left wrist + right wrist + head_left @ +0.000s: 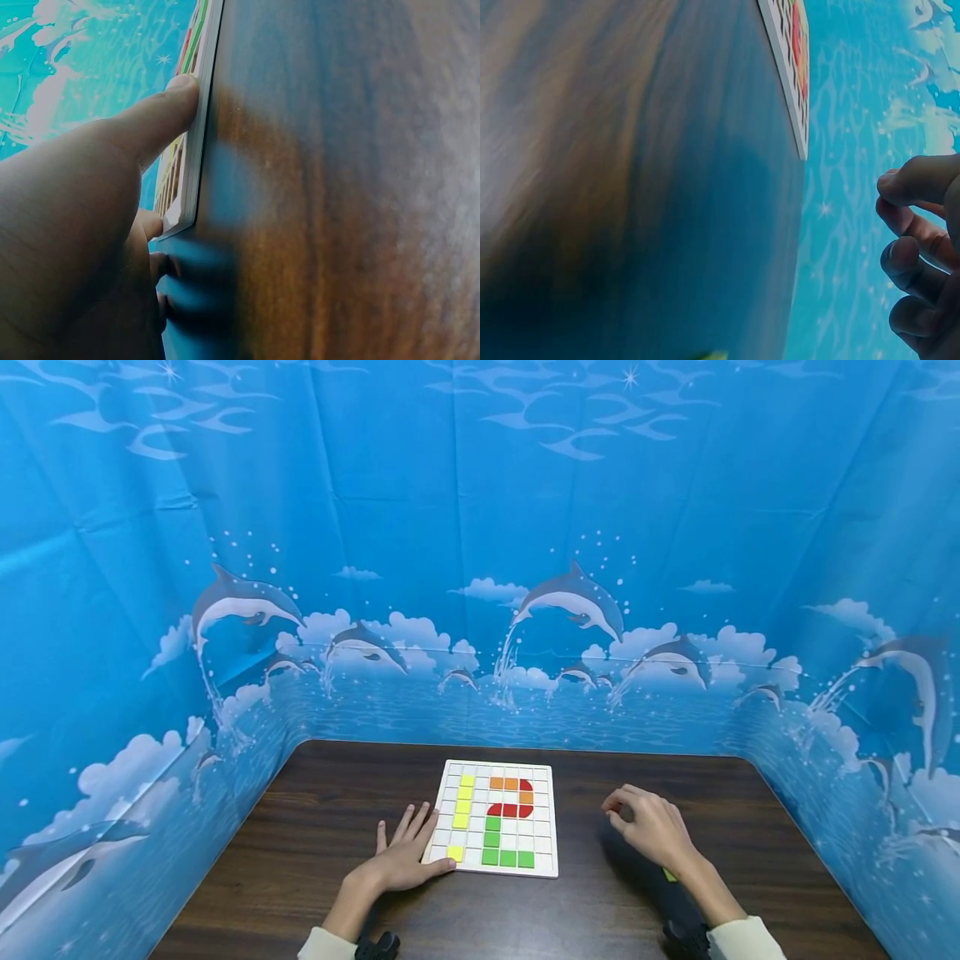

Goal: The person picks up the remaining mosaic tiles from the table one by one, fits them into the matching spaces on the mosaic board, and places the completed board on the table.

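A white square grid board (542,835) lies on the table, bearing coloured tiles. Yellow tiles (462,807) form a column at its left, with a separate yellow tile (456,852) below. Orange tiles (504,783), red round-edged tiles (504,811) and green tiles (491,840) make a figure to the right. My left hand (403,860) spreads its fingers at the board's lower left corner, the thumb resting on the near edge. Right of the board, my right hand (654,828) hovers with loosely bent fingers; thumb and index tips come close together, and I see nothing between them.
A green piece (670,875) lies on the table, partly hidden under my right wrist. The dark wooden table (330,777) is enclosed by a blue dolphin-print curtain (420,527) at the back and both sides.
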{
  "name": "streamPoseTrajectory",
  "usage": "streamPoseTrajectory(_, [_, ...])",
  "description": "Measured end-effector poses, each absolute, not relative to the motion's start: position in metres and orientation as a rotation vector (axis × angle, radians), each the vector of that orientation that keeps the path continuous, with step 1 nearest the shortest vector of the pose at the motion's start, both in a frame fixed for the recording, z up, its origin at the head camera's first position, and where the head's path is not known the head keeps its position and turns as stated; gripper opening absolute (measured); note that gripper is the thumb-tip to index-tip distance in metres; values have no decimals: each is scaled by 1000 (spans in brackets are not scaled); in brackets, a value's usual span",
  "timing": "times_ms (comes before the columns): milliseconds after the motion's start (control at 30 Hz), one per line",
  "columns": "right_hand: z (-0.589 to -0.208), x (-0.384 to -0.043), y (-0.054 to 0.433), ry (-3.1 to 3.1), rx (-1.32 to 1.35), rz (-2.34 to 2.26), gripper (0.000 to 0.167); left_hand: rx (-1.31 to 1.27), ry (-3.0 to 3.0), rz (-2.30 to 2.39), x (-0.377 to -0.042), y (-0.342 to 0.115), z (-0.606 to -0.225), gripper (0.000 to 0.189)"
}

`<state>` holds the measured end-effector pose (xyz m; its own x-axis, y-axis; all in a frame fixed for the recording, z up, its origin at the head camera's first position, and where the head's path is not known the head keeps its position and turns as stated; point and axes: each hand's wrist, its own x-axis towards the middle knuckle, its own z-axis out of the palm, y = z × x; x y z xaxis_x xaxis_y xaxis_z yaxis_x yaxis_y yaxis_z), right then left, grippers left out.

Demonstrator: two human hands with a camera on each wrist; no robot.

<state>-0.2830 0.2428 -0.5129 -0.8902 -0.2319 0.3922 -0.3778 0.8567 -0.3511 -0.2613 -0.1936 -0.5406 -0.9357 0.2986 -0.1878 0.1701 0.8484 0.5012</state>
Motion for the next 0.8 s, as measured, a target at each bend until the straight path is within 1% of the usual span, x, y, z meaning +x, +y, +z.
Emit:
streamPoseTrajectory(200, [-517,-268,268,-2708,401,589,11,388,2779,754,-265,-197,-552,110])
streamPoseTrajectory(567, [-520,-247,303,-2817,262,604,7,352,2810,711,-269,-198,-556,109])
streamPoseTrajectory(800, [-524,-235,314,-2951,179,620,7,345,2782,677,-261,-193,-539,104])
